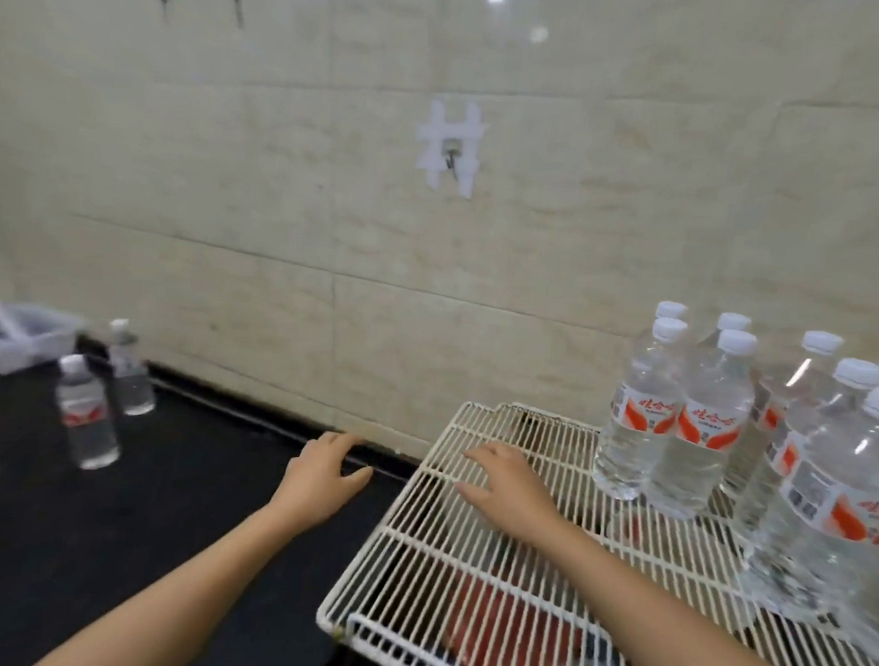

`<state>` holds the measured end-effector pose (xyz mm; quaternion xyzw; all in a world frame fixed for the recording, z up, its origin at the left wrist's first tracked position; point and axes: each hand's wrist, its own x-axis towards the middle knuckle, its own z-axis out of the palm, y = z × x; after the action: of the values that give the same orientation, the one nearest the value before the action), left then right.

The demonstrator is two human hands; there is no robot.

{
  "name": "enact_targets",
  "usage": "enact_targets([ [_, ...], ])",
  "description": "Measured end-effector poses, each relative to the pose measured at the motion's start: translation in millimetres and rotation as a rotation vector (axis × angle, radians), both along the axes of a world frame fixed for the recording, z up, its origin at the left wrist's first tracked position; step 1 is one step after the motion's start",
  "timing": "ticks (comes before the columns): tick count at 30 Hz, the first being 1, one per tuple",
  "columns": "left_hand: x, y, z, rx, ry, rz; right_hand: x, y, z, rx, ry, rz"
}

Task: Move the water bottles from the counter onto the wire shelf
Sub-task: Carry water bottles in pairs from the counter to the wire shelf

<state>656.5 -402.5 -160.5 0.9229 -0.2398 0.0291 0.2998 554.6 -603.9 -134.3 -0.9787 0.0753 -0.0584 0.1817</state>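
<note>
– Water bottles [699,431]: where do they stand from each grip?
– Most stand upright in a close cluster on the far right part of the wire shelf [464,566]. That is about 2 o'clock from the right grip [505,483], near it but apart. I count about eight white caps.
– And the rest?
– Three tabletop bottles [85,409] stand upright on the dark tabletop [158,521], at 9 to 10 o'clock from the left grip [323,472] and well apart from it. One is cut off by the view's left edge, and all three are blurred.
– How do the grips lie?
– Both are wide open, palms down, fingers spread and loosely bent, holding nothing. The right one lies over bare wires on the shelf's left part; I cannot tell whether its fingertips touch them. The left one is over the tabletop just beside the shelf's left edge, fingertips close to the foot of the wall. Contact there is also unclear.
– Any writing?
– Each shelf bottle wears a white band with orange-red shapes and a row of red characters, too soft to read.
– Around that?
– A white plastic tub [15,337] sits at 10 o'clock beyond the tabletop bottles. A white hook mount [451,148] is on the tiled wall [230,191] at 12 o'clock. Something red [512,630] shows under the shelf.
</note>
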Motion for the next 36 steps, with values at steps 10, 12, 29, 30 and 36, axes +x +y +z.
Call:
enact_targets([
  [10,-88,158,-34,-0.008,-0.042,0.454,11,134,-14,-0.086,0.009,0.394],
  [12,-100,192,-34,0.000,-0.071,0.549,10,168,-15,-0.092,0.017,0.460],
  [29,-156,515,-67,-0.007,-0.045,0.938,32,477,-79,-0.108,0.107,0.670],
  [30,-159,533,-70,-0.018,-0.039,0.969,35,495,-83,-0.102,0.107,0.679],
  [36,-174,606,-101,-0.045,0.046,1.074,52,582,-107,-0.177,0.132,0.800],
])
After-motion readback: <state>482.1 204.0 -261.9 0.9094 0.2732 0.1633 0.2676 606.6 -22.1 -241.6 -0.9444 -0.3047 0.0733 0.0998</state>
